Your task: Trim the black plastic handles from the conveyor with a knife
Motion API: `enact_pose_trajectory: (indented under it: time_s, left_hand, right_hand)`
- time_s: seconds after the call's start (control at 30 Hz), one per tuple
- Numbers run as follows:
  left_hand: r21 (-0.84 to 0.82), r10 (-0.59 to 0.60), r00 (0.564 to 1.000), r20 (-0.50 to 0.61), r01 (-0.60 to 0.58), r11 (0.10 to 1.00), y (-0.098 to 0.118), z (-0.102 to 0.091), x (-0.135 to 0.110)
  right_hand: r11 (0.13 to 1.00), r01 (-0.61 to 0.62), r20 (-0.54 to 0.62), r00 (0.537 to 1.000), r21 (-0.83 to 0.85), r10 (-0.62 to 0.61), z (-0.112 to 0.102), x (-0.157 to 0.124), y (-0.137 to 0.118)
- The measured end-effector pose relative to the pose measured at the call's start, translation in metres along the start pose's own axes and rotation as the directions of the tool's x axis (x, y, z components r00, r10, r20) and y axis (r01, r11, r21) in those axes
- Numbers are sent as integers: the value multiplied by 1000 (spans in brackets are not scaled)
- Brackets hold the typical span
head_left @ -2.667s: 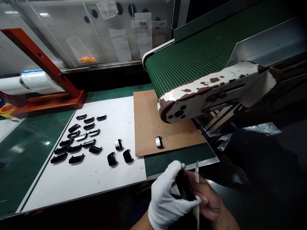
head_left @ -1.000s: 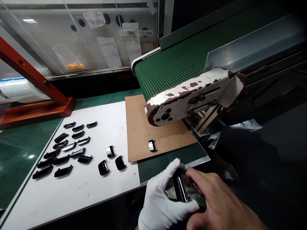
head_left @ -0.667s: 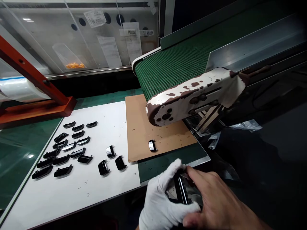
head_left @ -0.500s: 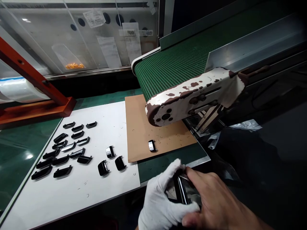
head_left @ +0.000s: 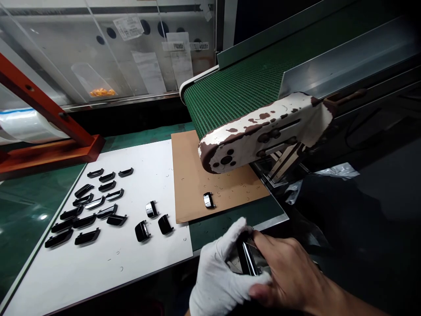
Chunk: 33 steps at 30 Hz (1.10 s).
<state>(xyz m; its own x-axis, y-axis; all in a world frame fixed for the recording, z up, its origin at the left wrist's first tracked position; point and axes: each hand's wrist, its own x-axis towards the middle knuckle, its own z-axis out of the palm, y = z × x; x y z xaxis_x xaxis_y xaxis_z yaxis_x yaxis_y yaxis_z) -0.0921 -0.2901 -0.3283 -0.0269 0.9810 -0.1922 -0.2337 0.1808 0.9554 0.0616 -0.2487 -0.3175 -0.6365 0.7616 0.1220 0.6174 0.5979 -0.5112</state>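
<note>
Now that the right hand has turned, its back shows.

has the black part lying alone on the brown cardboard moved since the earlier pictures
No: the black part lies in the same place by the near edge of the brown cardboard; only the view shifted.

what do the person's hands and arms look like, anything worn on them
The left hand wears a plain white cloth-like glove, creased and covering the fingers. The right hand is ungloved, and no sleeve shows on the visible part of the right forearm.
</note>
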Motion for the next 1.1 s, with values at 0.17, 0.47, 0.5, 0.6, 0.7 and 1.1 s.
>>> enact_pose_trajectory:
  time_s: [0.17,0.47,0.5,0.6,0.7,1.1]
  left_hand:
    - [-79,-34,999,-9,33,996,2,1,1]
    - [-115,-40,999,-30,37,993,0,2,-1]
    - [-124,-48,998,-32,44,991,0,2,-1]
    - [-120,-68,997,-40,63,991,0,2,-2]
    - [-84,-75,996,-55,70,994,1,3,0]
    - [-210,36,997,-65,-49,977,-8,4,2]
  right_hand:
    - [993,59,-64,996,-100,-65,0,1,-1]
    - [988,93,-107,989,-127,-107,2,1,-1]
    - [986,99,-113,987,-132,-114,2,1,-1]
    - [983,117,-113,985,-142,-133,1,1,-1]
    - [980,131,-113,982,-150,-149,0,1,-1]
    - [999,54,-309,950,-7,-54,5,6,-12]
